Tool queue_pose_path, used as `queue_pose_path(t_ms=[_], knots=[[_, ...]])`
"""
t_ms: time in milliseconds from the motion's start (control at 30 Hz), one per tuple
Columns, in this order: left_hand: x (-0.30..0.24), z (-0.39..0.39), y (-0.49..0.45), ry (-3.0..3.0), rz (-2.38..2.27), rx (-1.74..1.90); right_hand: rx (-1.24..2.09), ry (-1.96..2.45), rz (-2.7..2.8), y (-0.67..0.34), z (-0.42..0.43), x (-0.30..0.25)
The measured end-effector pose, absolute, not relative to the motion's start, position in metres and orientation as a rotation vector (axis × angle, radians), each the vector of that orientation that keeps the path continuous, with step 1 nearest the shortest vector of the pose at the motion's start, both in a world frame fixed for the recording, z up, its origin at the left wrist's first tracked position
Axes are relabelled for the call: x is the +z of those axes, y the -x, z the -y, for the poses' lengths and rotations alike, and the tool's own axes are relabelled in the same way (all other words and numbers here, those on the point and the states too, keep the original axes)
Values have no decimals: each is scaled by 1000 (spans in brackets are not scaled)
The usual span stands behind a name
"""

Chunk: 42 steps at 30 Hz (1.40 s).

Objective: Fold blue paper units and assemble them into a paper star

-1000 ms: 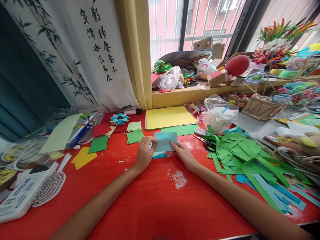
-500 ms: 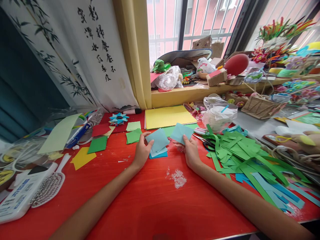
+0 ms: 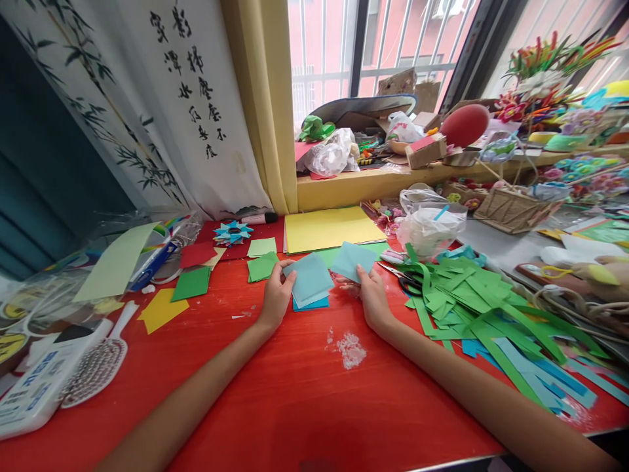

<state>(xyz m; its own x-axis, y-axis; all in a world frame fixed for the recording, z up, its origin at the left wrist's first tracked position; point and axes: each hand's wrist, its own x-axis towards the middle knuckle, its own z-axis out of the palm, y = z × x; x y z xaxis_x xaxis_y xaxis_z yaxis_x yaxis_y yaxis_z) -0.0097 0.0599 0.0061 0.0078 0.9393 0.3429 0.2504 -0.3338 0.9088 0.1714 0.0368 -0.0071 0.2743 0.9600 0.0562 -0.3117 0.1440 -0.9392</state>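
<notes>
My left hand pinches the edge of some light blue paper squares between thumb and fingers. They overlap a darker blue square on the red table. Apart from these, my right hand is closed on another light blue paper square, tilted, its lower right corner under my thumb. Between my forearms lies a patch of crumbled whitish bits. Just right of my right hand are scissors with black handles, partly beneath green paper strips.
Green paper squares lie left of my left hand, with a blue folded-paper ring behind. Yellow sheets are stacked at the back. A hairbrush lies at left. Blue strips spread at right. Craft clutter fills the windowsill.
Both hands have shifted very slightly to the left with their paper squares. The sheets in my left hand are lined up more closely. Grips stay the same.
</notes>
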Motion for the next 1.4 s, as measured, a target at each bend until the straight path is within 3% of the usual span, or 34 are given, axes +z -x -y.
queue_pose_path(t_ms=[367, 700, 967, 1400], knots=[[5, -57, 6, -1636, -1134, 1173, 1103, 962, 1138, -162, -30, -1], [3, -63, 10, -2032, -1287, 1195, 652, 1186, 1049, -176, -32, -1], [-8, -63, 3, -2284, -1330, 921, 675, 1110, 1007, -176, -36, -7], [-8, -62, 3, -2294, -1376, 914, 699, 1069, 1002, -177, -38, -7]])
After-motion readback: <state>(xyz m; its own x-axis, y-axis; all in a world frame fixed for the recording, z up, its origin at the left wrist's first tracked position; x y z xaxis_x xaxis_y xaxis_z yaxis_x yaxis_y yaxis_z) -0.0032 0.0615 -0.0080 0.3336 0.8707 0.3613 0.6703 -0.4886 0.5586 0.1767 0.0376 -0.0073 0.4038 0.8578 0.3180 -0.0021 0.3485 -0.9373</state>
